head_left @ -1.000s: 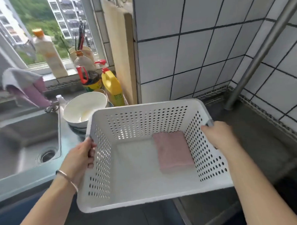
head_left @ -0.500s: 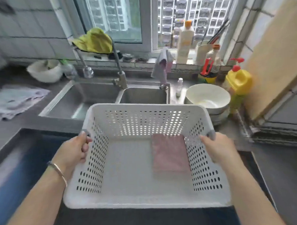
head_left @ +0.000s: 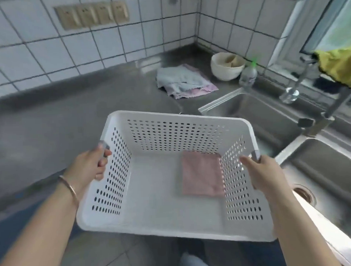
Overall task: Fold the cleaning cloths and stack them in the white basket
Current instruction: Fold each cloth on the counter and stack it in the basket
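I hold the white perforated basket (head_left: 174, 230) in the air in front of me, above the counter's front edge. My left hand (head_left: 90, 165) grips its left rim and my right hand (head_left: 263, 173) grips its right rim. One folded pink cloth (head_left: 201, 177) lies flat on the basket floor, toward the right side. A loose pile of grey and pink cloths (head_left: 183, 80) lies crumpled on the steel counter (head_left: 70, 116), beyond the basket and near the corner of the tiled walls.
A double steel sink (head_left: 269, 117) lies to the right, with a tap (head_left: 300, 80) over it and a yellow-green cloth (head_left: 339, 65) draped there. A white bowl (head_left: 227, 66) and a small clear bottle (head_left: 248, 76) stand behind the cloth pile. Wall sockets (head_left: 93, 16) sit above the counter.
I have turned left with the basket in both hands, from the counter right of the sink, past the sink, to the left counter. The pink cloth has stayed in place inside.
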Action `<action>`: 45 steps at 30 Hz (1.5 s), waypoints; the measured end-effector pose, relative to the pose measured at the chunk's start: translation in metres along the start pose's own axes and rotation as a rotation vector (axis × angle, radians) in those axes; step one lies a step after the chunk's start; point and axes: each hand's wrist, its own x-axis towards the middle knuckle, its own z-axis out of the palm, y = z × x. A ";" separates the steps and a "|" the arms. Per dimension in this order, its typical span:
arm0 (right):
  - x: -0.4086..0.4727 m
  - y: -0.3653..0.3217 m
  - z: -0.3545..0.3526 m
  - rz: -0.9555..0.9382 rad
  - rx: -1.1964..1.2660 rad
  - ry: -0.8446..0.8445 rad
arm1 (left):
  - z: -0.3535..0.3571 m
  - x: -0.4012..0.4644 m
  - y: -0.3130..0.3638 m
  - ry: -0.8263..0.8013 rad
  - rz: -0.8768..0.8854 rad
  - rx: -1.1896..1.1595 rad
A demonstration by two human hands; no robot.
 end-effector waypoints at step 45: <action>0.221 -0.577 0.558 -0.448 -0.087 -0.622 | -0.495 0.426 0.011 0.738 -0.320 0.391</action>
